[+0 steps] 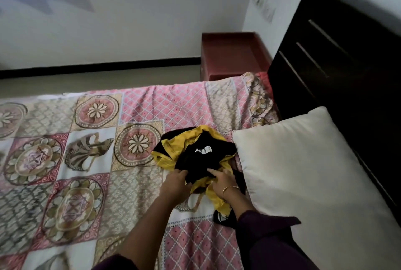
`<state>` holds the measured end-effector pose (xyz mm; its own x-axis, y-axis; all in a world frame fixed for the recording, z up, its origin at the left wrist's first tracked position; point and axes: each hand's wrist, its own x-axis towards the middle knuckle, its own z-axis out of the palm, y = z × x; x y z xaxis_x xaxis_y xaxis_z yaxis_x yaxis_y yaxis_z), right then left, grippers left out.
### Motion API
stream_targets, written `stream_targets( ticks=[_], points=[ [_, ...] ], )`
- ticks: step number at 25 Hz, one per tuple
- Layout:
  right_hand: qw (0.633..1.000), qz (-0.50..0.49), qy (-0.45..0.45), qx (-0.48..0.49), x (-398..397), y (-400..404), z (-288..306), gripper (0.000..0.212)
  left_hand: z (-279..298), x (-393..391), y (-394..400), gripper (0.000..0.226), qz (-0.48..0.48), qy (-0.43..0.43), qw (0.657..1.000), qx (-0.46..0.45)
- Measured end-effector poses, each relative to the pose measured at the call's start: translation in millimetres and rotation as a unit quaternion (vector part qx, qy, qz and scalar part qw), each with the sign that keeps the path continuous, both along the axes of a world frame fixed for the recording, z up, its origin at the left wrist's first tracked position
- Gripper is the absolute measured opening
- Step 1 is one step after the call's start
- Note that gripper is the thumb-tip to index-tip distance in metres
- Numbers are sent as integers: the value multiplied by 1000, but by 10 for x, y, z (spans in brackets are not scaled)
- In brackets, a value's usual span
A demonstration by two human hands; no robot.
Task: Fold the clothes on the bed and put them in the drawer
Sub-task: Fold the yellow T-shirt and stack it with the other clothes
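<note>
Garment (201, 157): crumpled black-and-yellow, on bed (86, 150), left of pillow (303, 172).
Left hand (173, 180): fingers grasp near edge.
Right hand (223, 179): fingers relaxed, pressing cloth.
Method: spread flat before folding.

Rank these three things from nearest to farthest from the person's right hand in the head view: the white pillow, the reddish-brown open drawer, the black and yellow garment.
1. Black and yellow garment: under the right hand, touching it.
2. White pillow: just to the hand's right, on the bed.
3. Reddish-brown open drawer: beyond the bed's far edge, by the wall.
</note>
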<state>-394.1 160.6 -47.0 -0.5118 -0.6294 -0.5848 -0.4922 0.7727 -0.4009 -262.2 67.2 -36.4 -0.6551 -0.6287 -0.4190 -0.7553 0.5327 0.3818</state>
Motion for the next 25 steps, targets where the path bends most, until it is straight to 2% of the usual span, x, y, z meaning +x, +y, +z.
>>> stream_targets(
  ticks=[3,5,7,8,11,13,15,17,19,20,23,25],
  points=[
    [1000,-14,17,-1,-63,-218,-250,44,-236,41,27,50,4,-8,999,34],
    [987,-137,8,-80,-61,-370,-235,30,-253,58,-5,53,12,-7,999,31],
    [949,-248,-83,-176,-34,-550,-68,19,-172,41,-77,59,39,19,999,25],
    [927,-268,-145,-219,2,-651,69,16,-102,27,-135,63,58,42,997,23],
    [872,-231,-288,-322,184,-931,710,18,236,8,-321,72,126,160,979,-2],
    [844,-182,-336,-376,305,-1056,1191,17,579,27,-414,54,204,271,939,-51],
    [822,-128,-362,-420,437,-1114,1728,16,1070,130,-466,34,299,354,884,-66],
    [818,-85,-349,-450,545,-1151,2214,24,1572,250,-524,41,348,451,822,-14],
    [814,-50,-331,-475,728,-1151,2748,21,2120,465,-553,48,345,543,764,57],
    [810,-38,-324,-488,870,-1135,3023,18,2384,623,-547,43,330,566,751,85],
    [806,-8,-282,-521,1335,-1090,3714,17,3071,1200,-478,27,269,588,747,154],
    [793,16,-270,-546,1735,-1061,4157,26,3501,1697,-459,28,227,624,704,250]
  ],
)
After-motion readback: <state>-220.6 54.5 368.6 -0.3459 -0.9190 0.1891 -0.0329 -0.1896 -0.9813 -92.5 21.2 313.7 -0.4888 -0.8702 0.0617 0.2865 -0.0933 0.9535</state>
